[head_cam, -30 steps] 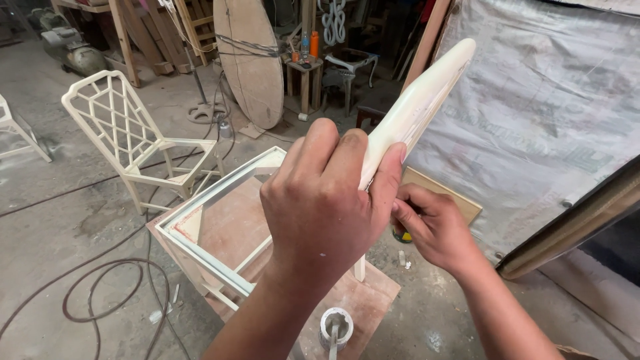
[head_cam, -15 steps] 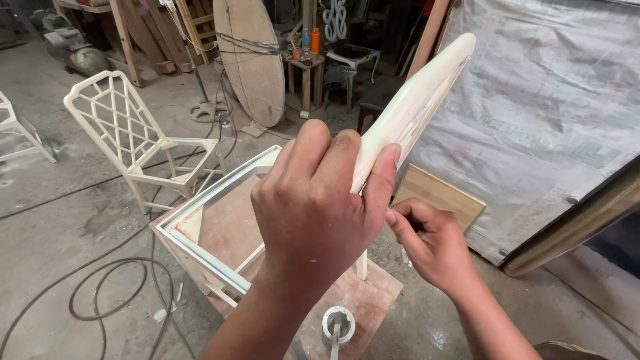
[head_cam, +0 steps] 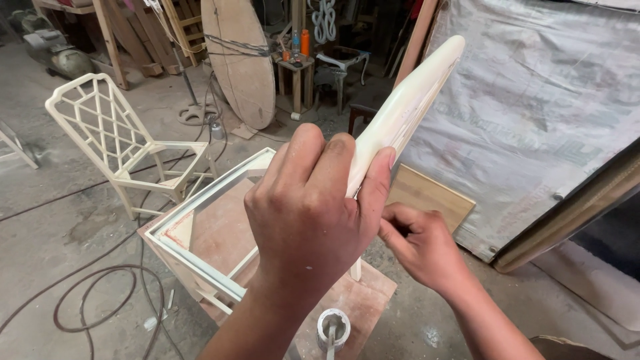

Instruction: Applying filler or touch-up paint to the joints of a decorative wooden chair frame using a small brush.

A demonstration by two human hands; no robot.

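**Primed chair leg, mid-way through by the look of it**

Left hand [head_cam: 313, 207] is clamped round the pale curved leg [head_cam: 407, 107], held up over the desk [head_cam: 360, 303]. Right hand [head_cam: 423, 247] pinches something hidden at its lower end. Leg looks evenly coated; how much is left, can't tell.

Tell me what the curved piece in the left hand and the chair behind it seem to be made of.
Curved piece: probably wood under a smooth cream primer or paint; faint grain lines show along its edge. Chair: likely wood too, a lattice back in the same matte cream coat.
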